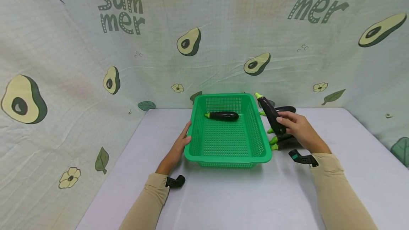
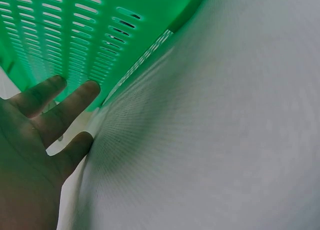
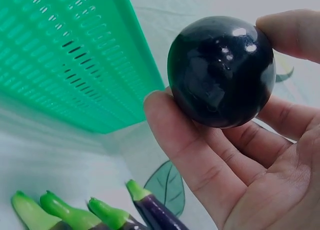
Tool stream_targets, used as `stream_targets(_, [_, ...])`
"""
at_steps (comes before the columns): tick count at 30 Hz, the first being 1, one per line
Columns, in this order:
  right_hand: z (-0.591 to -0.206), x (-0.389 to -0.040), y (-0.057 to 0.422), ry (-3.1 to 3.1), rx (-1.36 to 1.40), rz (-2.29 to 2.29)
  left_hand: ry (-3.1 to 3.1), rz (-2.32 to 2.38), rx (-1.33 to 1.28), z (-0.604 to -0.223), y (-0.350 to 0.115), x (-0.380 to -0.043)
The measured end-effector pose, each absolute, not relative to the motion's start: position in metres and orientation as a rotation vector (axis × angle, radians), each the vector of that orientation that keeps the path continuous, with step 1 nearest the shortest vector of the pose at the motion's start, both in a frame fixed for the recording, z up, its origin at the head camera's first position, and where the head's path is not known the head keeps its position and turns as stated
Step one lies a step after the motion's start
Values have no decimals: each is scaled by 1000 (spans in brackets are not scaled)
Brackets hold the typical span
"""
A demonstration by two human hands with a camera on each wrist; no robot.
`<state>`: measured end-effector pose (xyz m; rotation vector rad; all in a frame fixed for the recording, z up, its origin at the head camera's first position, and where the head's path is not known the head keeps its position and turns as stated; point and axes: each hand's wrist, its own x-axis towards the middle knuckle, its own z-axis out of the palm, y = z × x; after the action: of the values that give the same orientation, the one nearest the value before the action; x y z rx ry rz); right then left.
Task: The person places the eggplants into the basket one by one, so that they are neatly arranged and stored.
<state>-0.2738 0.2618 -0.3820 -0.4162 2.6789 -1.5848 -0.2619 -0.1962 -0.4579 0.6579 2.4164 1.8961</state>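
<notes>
My right hand [image 1: 300, 129] holds a dark purple eggplant [image 1: 271, 112] between thumb and fingers. It is tilted, its green stem end up and toward the green plastic basket [image 1: 228, 159]. In the right wrist view the rounded, glossy end of that eggplant [image 3: 220, 72] faces the camera, beside the basket's outer wall [image 3: 85, 54]. Another eggplant [image 1: 224, 116] lies inside the basket, near its far side. At the basket's left side is my left hand [image 1: 176, 148]. Its fingers extend, spread and nearly straight, along the slotted wall in the left wrist view, and its thumb lies at the rim.
Several more eggplants [image 1: 286, 109] lie right of the basket, partly hidden by my right hand, their green stems [image 3: 115, 212] pointing toward it. The basket stands on a white-covered table [image 1: 236, 201]. Behind hangs a printed cloth [image 1: 217, 42] with avocados and lettering.
</notes>
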Motion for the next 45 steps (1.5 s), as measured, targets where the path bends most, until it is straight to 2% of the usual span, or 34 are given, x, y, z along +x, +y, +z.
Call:
stream_targets(23, [-366,-284,249,2697,-505,-1512,2416,1858,592,-449,-194,-257])
stream_targets(31, [-359,-294,238,2625,-559,-1537,2359,1857,656,-429,-193,-244])
stream_targets(39, [-351,-300,232,2569,-580,-1527,2395,1883,636,-457,-197,-262])
stream_targets(45, [-348,-307,226,2538,-600,-1501,2393,1898,636,-460,-197,-262])
